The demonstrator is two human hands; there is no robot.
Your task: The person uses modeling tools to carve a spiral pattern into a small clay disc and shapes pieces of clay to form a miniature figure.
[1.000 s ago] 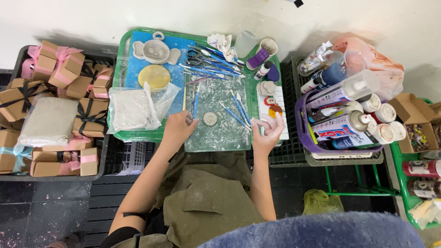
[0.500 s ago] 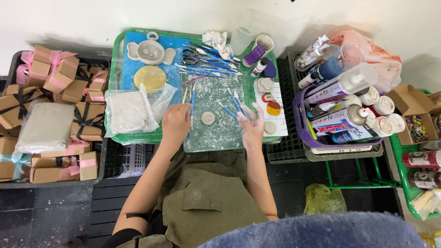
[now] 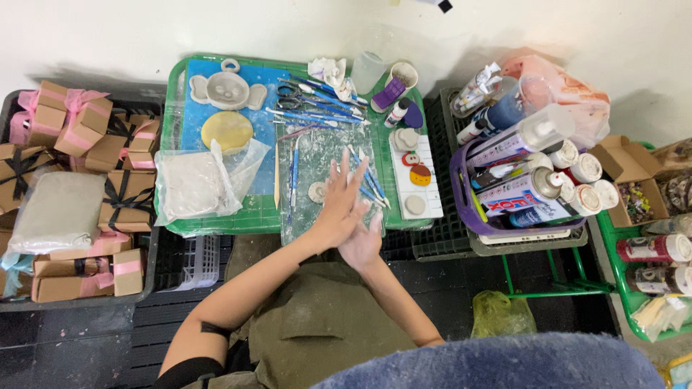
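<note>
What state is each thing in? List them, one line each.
Left hand: flat, laid over the other palm.
Right hand: palm up beneath it.
Small clay disc: flat on the clear sheet, untouched.
Plastic bag of clay: open at the top.
Scissors: closed, lying flat.
Purple basket: packed with bottles.
Brown gift boxes: closed, ribbon-tied.

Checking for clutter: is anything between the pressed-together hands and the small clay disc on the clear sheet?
Nothing visible. The clay disc lies bare on the clear sheet, beside the left hand; the blue tools lie on the hand's other side.
</note>
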